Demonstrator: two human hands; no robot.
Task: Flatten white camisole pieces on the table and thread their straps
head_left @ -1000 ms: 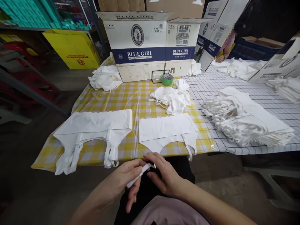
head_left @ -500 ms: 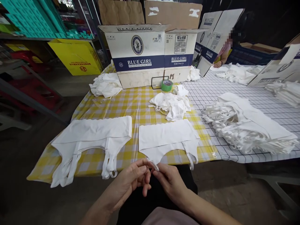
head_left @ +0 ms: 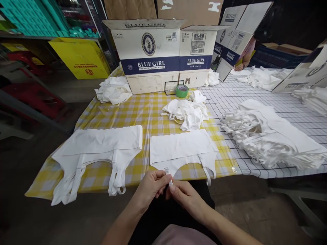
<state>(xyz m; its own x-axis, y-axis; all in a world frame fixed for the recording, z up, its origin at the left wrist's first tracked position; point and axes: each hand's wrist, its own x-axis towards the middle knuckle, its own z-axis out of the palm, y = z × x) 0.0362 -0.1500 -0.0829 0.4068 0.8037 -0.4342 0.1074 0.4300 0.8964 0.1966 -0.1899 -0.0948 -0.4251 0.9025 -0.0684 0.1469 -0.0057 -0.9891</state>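
At the table's near edge, my left hand (head_left: 154, 182) is closed, pinching a white shoulder strap (head_left: 167, 172) between thumb and fingers. A small clear piece, seemingly a strap slider, shows near its upper end. My right hand (head_left: 182, 194), also closed, grips the lower end of this strap just beside the left fingertips. Directly beyond both hands lies a white strappy top (head_left: 182, 146), flat, its other strap hanging over the edge at right. Another white top (head_left: 99, 141) lies to the left, with straps drooping over the edge. The fingers partly cover the held strap.
A stack of white tops (head_left: 276, 136) lies at right on the checked cloth (head_left: 214, 98). White pieces (head_left: 187, 112) are heaped mid-table, behind them green tape (head_left: 182, 91) and a beer carton (head_left: 150, 64). Another person's hand (head_left: 239, 67) shows at the far right.
The strap end passed from lying across my left fingers to a pinch by both hands. My left hand turned from loosely spread fingers to a close pinch; both hands came together.
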